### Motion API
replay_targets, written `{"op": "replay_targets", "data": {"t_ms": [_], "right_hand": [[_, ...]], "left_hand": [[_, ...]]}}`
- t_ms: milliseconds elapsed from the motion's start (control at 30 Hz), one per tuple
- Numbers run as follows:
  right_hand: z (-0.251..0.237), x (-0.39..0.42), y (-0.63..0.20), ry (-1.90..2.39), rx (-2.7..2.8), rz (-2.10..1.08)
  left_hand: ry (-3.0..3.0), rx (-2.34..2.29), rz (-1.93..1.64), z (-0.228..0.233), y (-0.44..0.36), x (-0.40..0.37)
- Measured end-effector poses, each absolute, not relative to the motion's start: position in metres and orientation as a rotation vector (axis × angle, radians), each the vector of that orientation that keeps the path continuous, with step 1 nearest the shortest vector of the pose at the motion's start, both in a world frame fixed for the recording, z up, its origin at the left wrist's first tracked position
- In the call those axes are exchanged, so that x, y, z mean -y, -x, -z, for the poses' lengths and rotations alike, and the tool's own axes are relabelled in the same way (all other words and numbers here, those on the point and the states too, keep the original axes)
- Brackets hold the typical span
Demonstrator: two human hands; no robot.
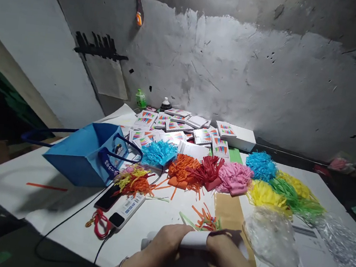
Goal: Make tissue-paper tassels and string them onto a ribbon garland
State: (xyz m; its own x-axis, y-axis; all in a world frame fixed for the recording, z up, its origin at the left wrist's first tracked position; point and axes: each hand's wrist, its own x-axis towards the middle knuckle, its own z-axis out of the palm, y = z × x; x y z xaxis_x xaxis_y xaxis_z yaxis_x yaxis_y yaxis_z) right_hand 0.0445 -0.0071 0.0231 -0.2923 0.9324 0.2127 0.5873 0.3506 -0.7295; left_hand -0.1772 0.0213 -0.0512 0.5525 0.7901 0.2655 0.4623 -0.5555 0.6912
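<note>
At the front edge of the table, both hands are closed on a white box-like object (pixel 194 239); its exact kind is hard to make out. My left hand (pixel 168 246) grips its left side, with a bracelet on that wrist. On the opposite side, my right hand (pixel 228 257) wraps around it, fingers mostly hidden. Just beyond the hands lies a small heap of orange and green paper strips (pixel 205 220). A brown cardboard piece (pixel 228 212) extends under the area behind my right hand. Some coloured bits show below the held object, partly cut off.
Paper-strip bundles, including an orange one (pixel 183 170) and a pink one (pixel 234 177), cross the table. Behind them are piled patterned boxes (pixel 178 127). A blue bag (pixel 82 152), a phone (pixel 106 198) and a cabled white power bank (pixel 129 209) are left; a clear plastic bag (pixel 272 238) is right.
</note>
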Motion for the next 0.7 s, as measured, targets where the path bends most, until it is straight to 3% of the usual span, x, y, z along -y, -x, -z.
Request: {"op": "replay_targets", "data": {"t_ms": [167,333,433,567,700], "right_hand": [[-0.006,0.011,-0.036,1.360,1.358,-0.423],[0.044,0.022,0.015,1.332,0.864,-1.078],[0.043,0.015,0.024,1.275,0.712,-1.168],[0.039,0.003,0.006,1.342,0.843,-1.027],[0.061,0.005,0.001,1.561,0.913,-0.653]], "left_hand": [[-1.630,-1.214,-1.109,0.020,0.204,-0.039],[-1.366,-1.006,-1.142,0.011,0.193,-0.039],[-1.232,-0.893,-1.189,0.022,0.179,-0.031],[-1.203,-0.973,-1.179,0.035,0.172,-0.024],[-1.198,-1.003,-1.159,0.034,0.176,-0.027]]}}
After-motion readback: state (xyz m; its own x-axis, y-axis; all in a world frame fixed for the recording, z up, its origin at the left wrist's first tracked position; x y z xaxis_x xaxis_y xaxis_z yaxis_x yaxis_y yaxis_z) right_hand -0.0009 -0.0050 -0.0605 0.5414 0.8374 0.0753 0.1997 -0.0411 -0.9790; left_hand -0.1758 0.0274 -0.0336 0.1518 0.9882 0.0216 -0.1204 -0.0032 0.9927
